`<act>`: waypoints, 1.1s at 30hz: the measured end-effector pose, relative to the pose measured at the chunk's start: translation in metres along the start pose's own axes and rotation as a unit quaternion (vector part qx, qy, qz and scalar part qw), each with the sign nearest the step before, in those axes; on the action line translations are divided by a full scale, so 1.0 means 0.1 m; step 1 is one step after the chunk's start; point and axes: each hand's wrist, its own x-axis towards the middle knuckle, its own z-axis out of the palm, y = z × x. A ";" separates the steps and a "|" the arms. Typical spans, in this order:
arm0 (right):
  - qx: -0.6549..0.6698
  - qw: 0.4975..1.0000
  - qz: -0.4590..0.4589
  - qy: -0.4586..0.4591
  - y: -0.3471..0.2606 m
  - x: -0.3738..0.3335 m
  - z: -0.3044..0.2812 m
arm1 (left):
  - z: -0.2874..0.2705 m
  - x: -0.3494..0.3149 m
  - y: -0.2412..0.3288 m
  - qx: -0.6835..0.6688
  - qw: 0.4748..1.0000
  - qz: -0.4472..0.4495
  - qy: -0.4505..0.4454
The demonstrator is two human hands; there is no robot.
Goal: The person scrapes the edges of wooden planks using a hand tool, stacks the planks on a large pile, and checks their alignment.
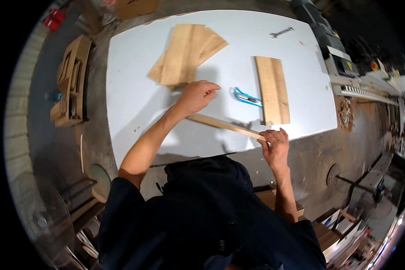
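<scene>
A narrow wooden board (229,126), seen edge-on, slants across the table's near side. My right hand (276,145) is closed round its right end, fingers and thumb gripping the edge. Above the board's left end is my left hand (197,96), loosely bent, index finger stretched to the right and thumb apart from it. Nothing shows between those fingers; the other fingertips are hidden. Just right of the left hand lies a blue utility knife (246,97), its end touching or close to a flat wooden board (273,90).
Several overlapping wood boards (182,51) lie at the far left of the white table (135,58). A metal wrench (281,33) rests at the far right. Wooden frames (72,81) stand on the floor to the left, machinery (339,60) to the right.
</scene>
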 end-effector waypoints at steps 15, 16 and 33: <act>-0.011 0.997 -0.026 -0.077 -0.47 0.09 0.49 | 1.02 0.91 0.15 0.397 0.861 0.159 -0.276; -0.017 0.996 -0.022 -0.090 -0.46 0.09 0.48 | 0.85 0.83 0.18 0.409 0.854 0.135 -0.292; -0.019 0.985 -0.046 -0.168 -0.48 0.50 0.41 | 0.00 -1.48 0.42 -0.369 0.888 -0.265 0.074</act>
